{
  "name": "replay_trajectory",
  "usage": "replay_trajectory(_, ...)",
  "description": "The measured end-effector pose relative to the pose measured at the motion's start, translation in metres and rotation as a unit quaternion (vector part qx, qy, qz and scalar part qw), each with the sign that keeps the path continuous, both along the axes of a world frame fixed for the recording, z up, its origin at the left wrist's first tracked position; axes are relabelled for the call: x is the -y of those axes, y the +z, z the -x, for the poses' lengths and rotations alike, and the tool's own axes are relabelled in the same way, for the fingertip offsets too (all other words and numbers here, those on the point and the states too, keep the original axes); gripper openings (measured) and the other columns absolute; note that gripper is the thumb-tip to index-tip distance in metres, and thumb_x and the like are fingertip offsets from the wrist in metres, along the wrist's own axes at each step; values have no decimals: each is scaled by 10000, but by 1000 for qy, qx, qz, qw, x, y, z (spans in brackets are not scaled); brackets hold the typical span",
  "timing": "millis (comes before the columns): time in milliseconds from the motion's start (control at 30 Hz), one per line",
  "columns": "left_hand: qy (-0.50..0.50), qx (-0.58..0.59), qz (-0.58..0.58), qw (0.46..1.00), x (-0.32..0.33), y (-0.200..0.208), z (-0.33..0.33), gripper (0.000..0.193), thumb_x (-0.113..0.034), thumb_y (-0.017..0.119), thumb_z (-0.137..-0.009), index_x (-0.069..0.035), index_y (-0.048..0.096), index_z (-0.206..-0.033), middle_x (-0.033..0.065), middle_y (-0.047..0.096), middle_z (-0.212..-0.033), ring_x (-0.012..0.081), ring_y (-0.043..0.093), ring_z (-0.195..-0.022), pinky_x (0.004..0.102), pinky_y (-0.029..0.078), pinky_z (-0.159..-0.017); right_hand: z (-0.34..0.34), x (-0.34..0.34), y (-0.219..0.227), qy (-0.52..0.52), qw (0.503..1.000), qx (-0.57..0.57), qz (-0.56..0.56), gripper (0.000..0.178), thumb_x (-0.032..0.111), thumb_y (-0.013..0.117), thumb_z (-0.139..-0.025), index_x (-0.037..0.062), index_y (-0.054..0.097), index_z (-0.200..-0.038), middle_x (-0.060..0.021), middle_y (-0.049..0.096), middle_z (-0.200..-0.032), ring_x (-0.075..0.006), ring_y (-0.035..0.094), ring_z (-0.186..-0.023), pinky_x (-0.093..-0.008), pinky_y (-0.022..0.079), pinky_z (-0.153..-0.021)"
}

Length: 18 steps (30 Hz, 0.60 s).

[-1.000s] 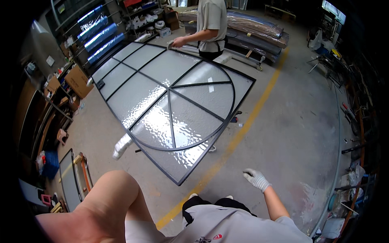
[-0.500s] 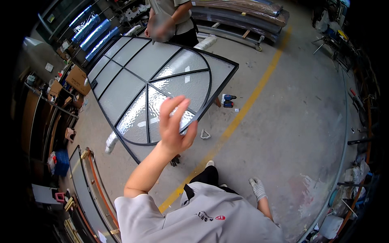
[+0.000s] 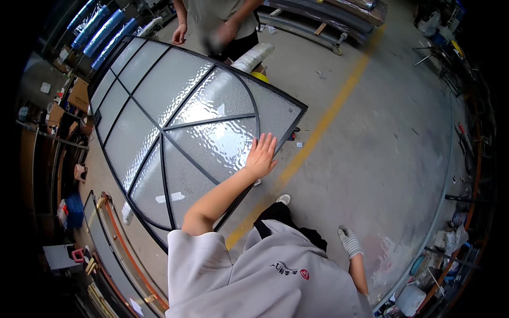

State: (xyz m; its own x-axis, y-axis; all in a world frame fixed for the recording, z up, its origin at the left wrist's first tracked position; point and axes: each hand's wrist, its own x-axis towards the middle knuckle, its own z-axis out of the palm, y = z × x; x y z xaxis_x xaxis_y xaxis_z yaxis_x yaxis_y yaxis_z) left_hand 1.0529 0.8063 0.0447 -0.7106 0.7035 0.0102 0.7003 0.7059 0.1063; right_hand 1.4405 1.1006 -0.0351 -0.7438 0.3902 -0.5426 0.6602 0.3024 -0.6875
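Note:
A large black-framed panel (image 3: pixel 204 139) of rippled clear glass, with straight and curved black bars, lies raised in front of me. Over its near right edge is my left hand (image 3: pixel 261 155), bare and palm down, fingers stretched out. Whether the palm presses on the glass is hard to tell. My right hand (image 3: pixel 350 241), in a white striped knit glove, hangs low at my right side with nothing visible in it; its fingers are loosely extended. White tape (image 3: pixel 170 197) sticks to the glass near the curved bar.
A co-worker (image 3: pixel 222 24) stands at the far edge, one hand blurred. A white-wrapped support (image 3: pixel 253 57) juts out beneath the panel. Behind stands a wheeled cart (image 3: pixel 323 26) with stacked sheets. Framed panels (image 3: pixel 108 249) lean at lower left; clutter (image 3: pixel 458 238) lines the right side.
My left hand has come down from mid-air, turned palm down and moved right, onto or just over the panel's edge. The view has shifted nearer the panel. The co-worker's hands have moved apart.

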Motion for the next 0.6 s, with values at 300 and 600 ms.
replay_trajectory(300,231,8,-70,970,-18,-26,63,642,-299,555,-901,-30,317,-1433,202,252,-1514,377,245,-1395,486,262,-1109,35,-115,-50,34,999,10,30,265,169,604,-889,0,638,-1091,-185,669,-1019,-274,640,-954,-354,496,-864)
replay_trajectory(600,917,110,-192,333,189,13,-242,466,-206,451,-916,-1,416,-1333,266,647,-1035,398,651,-860,496,516,-740,83,-349,-101,294,944,146,-36,329,270,633,-861,0,660,-1048,-209,677,-1001,-314,651,-948,-378,497,-859)
